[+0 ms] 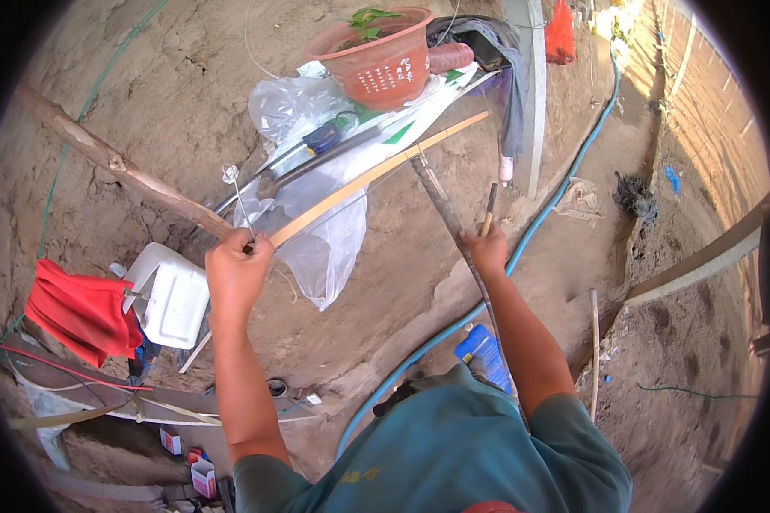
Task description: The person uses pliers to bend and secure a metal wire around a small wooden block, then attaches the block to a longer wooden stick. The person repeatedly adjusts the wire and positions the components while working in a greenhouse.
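My left hand [239, 265] is closed around the near end of a long, flat, pale wooden strip [359, 181], which slants up to the right. A thin wire with a small whitish piece at its top [231, 175] rises beside that hand. My right hand [488, 252] is closed on a short tool with a light wooden handle and a dark upper part [492, 198]; its exact kind I cannot make out. A long dark pole [439, 201] runs past the right hand down towards my body. Its top meets the strip, though whether they are joined I cannot tell.
Beyond the strip, a terracotta flowerpot [385, 64] with a green plant stands by plastic sheeting [334, 256] and a blue-black tape measure [321, 138]. A wooden pole [120, 167], white container [171, 295] and red cloth [81, 312] lie left. A blue hose [565, 192] crosses the dirt.
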The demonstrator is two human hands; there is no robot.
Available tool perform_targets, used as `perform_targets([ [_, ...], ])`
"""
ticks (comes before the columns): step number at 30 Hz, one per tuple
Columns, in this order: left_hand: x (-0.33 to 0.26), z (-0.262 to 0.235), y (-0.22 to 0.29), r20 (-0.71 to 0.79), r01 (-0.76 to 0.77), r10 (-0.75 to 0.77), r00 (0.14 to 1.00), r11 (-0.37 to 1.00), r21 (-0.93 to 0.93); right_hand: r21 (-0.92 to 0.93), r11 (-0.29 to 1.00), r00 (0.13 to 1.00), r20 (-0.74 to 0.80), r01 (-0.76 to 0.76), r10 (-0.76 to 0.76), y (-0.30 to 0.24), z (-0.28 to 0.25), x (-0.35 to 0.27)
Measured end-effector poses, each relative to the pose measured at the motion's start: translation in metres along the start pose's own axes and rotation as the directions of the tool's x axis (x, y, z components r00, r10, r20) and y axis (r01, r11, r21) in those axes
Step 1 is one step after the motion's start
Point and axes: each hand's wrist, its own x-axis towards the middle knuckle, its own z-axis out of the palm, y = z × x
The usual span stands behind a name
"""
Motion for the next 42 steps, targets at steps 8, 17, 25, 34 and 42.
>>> perform_targets([
  [8,-0.003,0.002,-0.015,-0.092,-0.212,0.199,0.976,0.963,-0.168,0.238,0.964,0.976,0.206,-0.122,0.073,0.036,-0.007,0.011],
  [17,-0.016,-0.006,0.004,-0.010,-0.142,0.146,0.989,0.938,-0.316,0.101,0.990,0.973,0.218,-0.099,0.075,0.021,-0.082,-0.006],
  [25,-0.042,-0.009,0.021,-0.033,-0.154,0.151,0.988,0.959,-0.239,0.170,0.985,0.998,0.047,0.033,-0.041,0.028,-0.117,-0.039],
  [34,-0.072,-0.051,0.014,-0.064,-0.071,0.059,0.996,0.976,-0.204,0.181,0.983,0.931,0.363,-0.031,-0.038,0.006,-0.109,-0.057],
  [42,-0.104,-0.079,-0.019,-0.031,0.061,-0.062,0.998,0.997,-0.044,0.203,0.979,0.832,0.541,0.014,-0.124,0.018,-0.057,-0.074],
])
